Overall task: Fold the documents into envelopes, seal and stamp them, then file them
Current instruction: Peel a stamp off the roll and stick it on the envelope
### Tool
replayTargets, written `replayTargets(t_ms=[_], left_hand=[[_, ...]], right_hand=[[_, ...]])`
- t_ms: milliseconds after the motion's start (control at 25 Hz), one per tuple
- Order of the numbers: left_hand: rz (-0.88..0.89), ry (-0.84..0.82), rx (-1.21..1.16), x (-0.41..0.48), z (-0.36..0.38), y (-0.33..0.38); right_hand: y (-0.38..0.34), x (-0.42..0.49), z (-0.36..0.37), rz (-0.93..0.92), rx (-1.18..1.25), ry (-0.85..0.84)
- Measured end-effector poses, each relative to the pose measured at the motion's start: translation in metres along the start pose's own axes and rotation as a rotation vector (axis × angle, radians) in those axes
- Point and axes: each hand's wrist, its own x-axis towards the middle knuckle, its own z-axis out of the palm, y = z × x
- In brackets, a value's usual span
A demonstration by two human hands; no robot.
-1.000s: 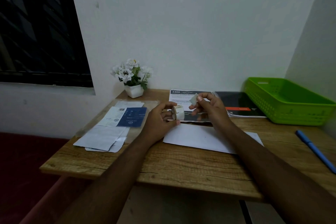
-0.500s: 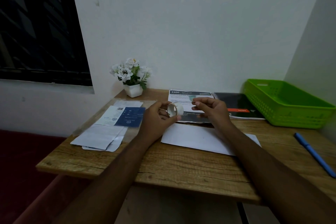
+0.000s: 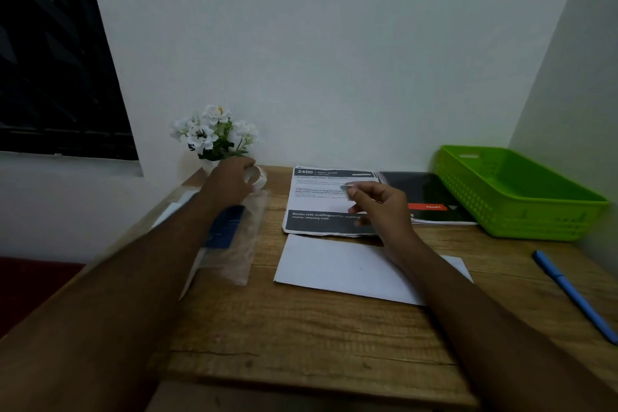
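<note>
A white envelope lies flat in the middle of the wooden desk. My left hand grips a small roll of tape at the back left, close to the flower pot. Above the printed documents, my right hand pinches a small piece of tape between thumb and fingertips. A clear plastic sleeve with blue and white papers lies under my left forearm, partly hidden.
A green plastic basket stands at the back right by the wall. A blue pen lies along the right edge. A white pot of flowers sits at the back left. A dark booklet lies beside the documents.
My left hand has carried the tape roll away to the back left, toward the flowers. My right hand keeps the torn piece of tape over the documents.
</note>
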Motion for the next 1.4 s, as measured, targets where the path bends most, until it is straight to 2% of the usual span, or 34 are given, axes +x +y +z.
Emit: replayTargets(t_ms=[240,600,720,800,880,1000,1160,1280,1400], left_hand=[[0.005,-0.107,0.124,0.031,0.017,-0.011],[-0.124,-0.226,0.361,0.041,0.04,-0.021],[-0.127,-0.102,0.358,0.028,0.044,0.002],[-0.021,0.03,0.273,0.013,0.048,0.029],[0.136,0.049,0.166,-0.005,0.053,0.064],[0.379,-0.12,0.051,-0.034,0.066,0.12],[0.685,-0.311,0.061,-0.072,0.097,0.179],[0.693,-0.413,0.078,-0.084,0.117,0.198],[0.617,-0.407,0.029,-0.082,0.126,0.204]], right_hand=[[0.005,0.001,0.003,-0.001,-0.056,-0.011],[0.003,0.001,0.0,-0.054,-0.071,-0.001],[0.001,0.001,-0.001,-0.063,-0.072,0.018],[-0.003,0.001,-0.003,-0.076,-0.07,0.062],[-0.009,0.002,-0.011,-0.1,-0.058,0.128],[-0.02,0.001,-0.032,-0.145,-0.037,0.226],[-0.029,-0.01,-0.084,-0.171,-0.068,0.369],[-0.027,-0.031,-0.131,-0.087,-0.23,0.402],[-0.025,-0.05,-0.165,0.031,-0.4,0.317]])
